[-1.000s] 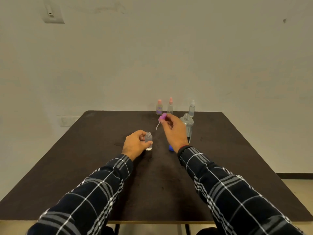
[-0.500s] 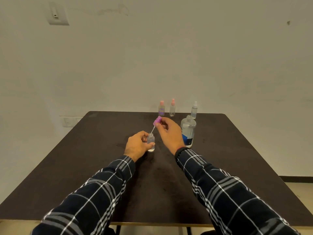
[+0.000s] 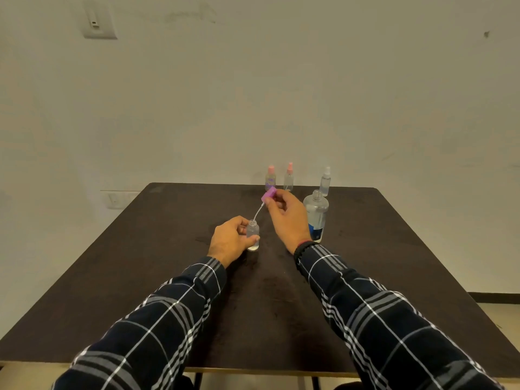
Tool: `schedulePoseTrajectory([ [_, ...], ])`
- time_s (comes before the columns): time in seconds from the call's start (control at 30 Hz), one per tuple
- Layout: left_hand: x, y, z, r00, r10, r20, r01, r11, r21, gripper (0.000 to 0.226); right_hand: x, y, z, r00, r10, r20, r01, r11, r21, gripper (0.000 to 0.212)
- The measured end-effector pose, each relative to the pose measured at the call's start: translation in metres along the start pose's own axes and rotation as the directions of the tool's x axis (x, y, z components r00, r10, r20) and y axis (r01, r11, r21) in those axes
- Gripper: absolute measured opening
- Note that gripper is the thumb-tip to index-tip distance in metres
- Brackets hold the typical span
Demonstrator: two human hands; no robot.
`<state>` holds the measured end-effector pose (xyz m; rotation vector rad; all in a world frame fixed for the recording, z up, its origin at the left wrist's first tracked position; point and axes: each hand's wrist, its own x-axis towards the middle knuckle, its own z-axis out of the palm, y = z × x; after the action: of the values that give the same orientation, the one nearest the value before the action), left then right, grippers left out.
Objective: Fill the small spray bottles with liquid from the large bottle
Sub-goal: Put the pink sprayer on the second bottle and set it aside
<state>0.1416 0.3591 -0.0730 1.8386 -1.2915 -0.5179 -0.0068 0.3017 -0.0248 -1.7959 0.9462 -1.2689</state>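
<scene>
Dark brown worktop (image 3: pixel 140 277), matte and faintly smudged near the middle, set against a plain pale wall (image 3: pixel 281 94). Wall switch (image 3: pixel 97 22) high at left, socket plate (image 3: pixel 115 199) low beside the far left corner. Strip of floor (image 3: pixel 503 316) at right beyond the edge.

Left hand (image 3: pixel 229 240) curled around a small clear bottle (image 3: pixel 253 235), upright on the worktop at centre, neck uncapped. Right hand (image 3: pixel 287 218) pinching a purple spray cap (image 3: pixel 268 194) above and behind it, dip tube (image 3: pixel 258 211) slanting down to the bottle's mouth. Large bottle (image 3: pixel 316 215) upright just right of that hand, no cap on it.

Three small spray bottles along the far edge: two pink-topped (image 3: pixel 270 178) (image 3: pixel 289 177), one white-topped (image 3: pixel 325 181).

Wide bare stretches at left, right and near edge.
</scene>
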Motion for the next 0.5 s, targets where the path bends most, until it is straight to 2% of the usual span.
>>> schedulePoseTrajectory([
  [0.1, -0.001, 0.001, 0.0, 1.0, -0.002, 0.004, 0.002, 1.0, -0.004, 0.031, -0.002, 0.004, 0.001, 0.999, 0.003, 0.048, 0.001, 0.996, -0.087, 0.008],
  [0.2, -0.001, 0.002, -0.001, 1.0, -0.005, 0.005, 0.005, 1.0, -0.01, 0.028, -0.004, 0.01, 0.005, 0.989, 0.067, 0.132, -0.045, 0.986, -0.161, 0.007],
  [0.33, -0.001, 0.002, -0.001, 1.0, -0.005, 0.021, 0.006, 1.0, -0.015, 0.026, -0.004, 0.02, 0.015, 0.96, 0.157, 0.231, -0.093, 0.96, -0.263, 0.025],
  [0.5, 0.001, -0.001, -0.001, 1.0, 0.006, 0.031, -0.005, 1.0, -0.028, 0.022, 0.0, 0.014, 0.019, 0.934, 0.191, 0.303, -0.068, 0.926, -0.372, 0.028],
])
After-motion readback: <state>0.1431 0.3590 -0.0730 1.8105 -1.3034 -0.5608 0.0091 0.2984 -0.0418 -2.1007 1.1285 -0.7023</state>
